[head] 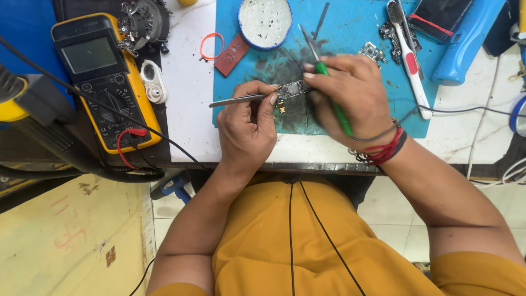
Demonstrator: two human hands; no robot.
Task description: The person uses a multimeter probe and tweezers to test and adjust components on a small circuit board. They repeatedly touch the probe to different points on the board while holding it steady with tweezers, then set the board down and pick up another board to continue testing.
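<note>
Left hand grips tweezers on a small circuit board; right hand clasps a green-handled tool.

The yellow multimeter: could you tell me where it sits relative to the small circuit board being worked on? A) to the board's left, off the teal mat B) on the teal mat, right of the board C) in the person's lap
A: the yellow multimeter lies far left, off the teal mat, while the small circuit board sits on the mat between the left hand and right hand.
</note>
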